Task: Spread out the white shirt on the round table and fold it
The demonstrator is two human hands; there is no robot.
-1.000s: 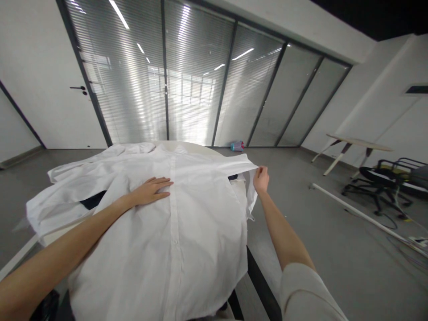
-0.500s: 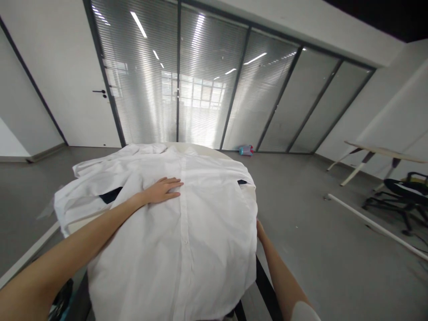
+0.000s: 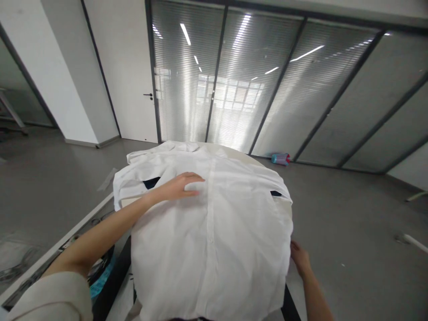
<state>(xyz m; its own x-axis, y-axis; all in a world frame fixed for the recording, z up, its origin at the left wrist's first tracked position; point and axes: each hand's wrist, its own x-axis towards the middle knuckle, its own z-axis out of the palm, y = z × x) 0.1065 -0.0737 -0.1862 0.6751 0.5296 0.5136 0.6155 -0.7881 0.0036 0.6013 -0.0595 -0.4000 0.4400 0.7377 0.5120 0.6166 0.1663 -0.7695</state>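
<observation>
A white button-up shirt (image 3: pixel 245 232) lies spread face up over a pale table (image 3: pixel 239 150), its button strip running down the middle and its lower part hanging over the near edge. My left hand (image 3: pixel 182 185) is open over the chest, left of the buttons, with thumb and fingers apart. Whether it touches the cloth is unclear. At the shirt's right side edge, my right hand (image 3: pixel 301 257) has its fingers curled against the fabric, the tips partly hidden by it. Dark patches show through gaps near both sleeves.
Dark table legs (image 3: pixel 290 305) stand below. A blue mesh basket (image 3: pixel 102 281) and cables sit at lower left. A striped blue-and-pink bin (image 3: pixel 281 159) lies by the glass partition (image 3: pixel 240 89). A white door (image 3: pixel 125 67) is behind on the left, and a white bar (image 3: pixel 414 243) at right.
The view has turned left, so the shirt and table appear further right. My left hand has changed from lying flat to a slightly arched shape. My right hand stays at the shirt's right edge.
</observation>
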